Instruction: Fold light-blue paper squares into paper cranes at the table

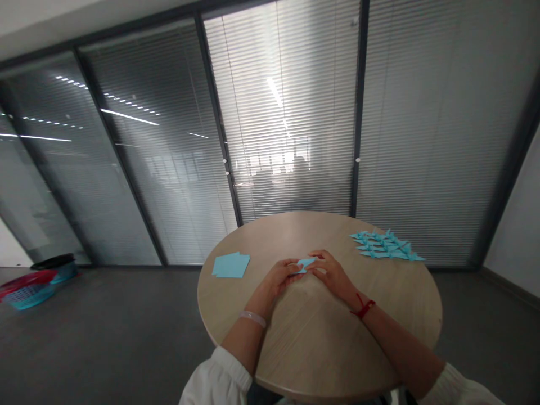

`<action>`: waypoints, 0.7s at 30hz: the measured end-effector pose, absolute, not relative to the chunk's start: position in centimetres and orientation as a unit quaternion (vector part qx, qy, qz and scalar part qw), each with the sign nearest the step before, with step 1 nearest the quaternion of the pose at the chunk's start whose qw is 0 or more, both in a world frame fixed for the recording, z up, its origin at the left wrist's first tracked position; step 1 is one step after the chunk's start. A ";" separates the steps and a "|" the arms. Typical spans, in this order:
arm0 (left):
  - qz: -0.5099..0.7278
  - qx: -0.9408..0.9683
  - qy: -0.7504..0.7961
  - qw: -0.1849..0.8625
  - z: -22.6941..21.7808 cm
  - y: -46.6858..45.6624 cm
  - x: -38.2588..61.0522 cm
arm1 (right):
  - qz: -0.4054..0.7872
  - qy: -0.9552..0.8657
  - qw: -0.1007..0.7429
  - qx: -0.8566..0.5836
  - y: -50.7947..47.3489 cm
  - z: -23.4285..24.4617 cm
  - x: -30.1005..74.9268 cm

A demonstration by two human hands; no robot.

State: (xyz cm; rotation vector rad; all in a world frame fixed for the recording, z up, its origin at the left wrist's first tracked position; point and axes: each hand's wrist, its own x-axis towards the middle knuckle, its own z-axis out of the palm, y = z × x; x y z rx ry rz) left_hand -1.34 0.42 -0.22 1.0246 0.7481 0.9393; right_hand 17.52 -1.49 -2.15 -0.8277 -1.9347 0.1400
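The left hand [282, 275] and right hand [333, 274] hold a small blue paper [305, 263] between their fingers; blue sheets [230, 265] lie near the table [320, 343]'s left edge, paper cranes [385, 246] by its far-right edge

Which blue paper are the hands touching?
The small folded piece between the left hand and right hand; the flat sheets and the pointy folded shapes lie untouched on the table.
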 end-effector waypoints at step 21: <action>0.406 0.511 0.334 0.681 -0.3 0.2 -1.0 | 0.160 -0.754 0.512 -0.378 -1.1 -2.4 17.6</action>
